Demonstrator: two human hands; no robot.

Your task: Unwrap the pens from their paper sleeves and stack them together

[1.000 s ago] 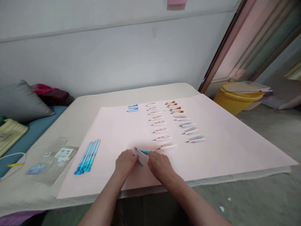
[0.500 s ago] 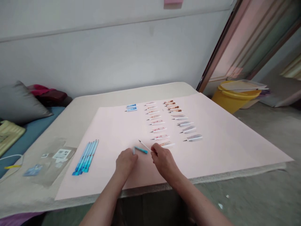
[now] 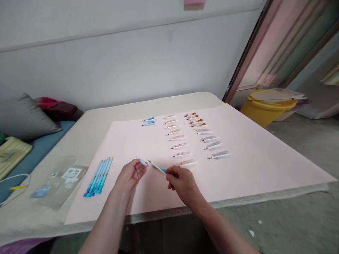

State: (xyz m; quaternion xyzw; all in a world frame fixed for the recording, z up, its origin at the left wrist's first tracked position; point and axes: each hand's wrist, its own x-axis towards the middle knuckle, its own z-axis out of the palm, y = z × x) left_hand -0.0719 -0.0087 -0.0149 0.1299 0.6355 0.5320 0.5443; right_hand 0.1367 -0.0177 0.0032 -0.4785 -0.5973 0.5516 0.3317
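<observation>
My left hand [image 3: 129,174] pinches a small light-blue pen cap [image 3: 142,162] above the pink paper sheet [image 3: 246,155]. My right hand [image 3: 180,181] is closed on a blue pen [image 3: 156,167] whose dark tip points left toward the cap, a short gap between them. Both hands hover near the sheet's front edge. Just right of them lies the nearest pen of a column of pink-patterned pens [image 3: 178,141]. A bundle of several blue pens [image 3: 99,176] lies at the sheet's left side.
Further rows of pens lie on the sheet: two blue ones [image 3: 148,121] at the back, a brown and grey column [image 3: 206,135] on the right. Clear plastic packaging [image 3: 57,181] sits on the table [image 3: 87,134] at left. A yellow bucket [image 3: 267,106] stands on the floor at right.
My left hand has lifted and moved left with the cap, now apart from the pen. My right hand has raised the pen, its tip swung left.
</observation>
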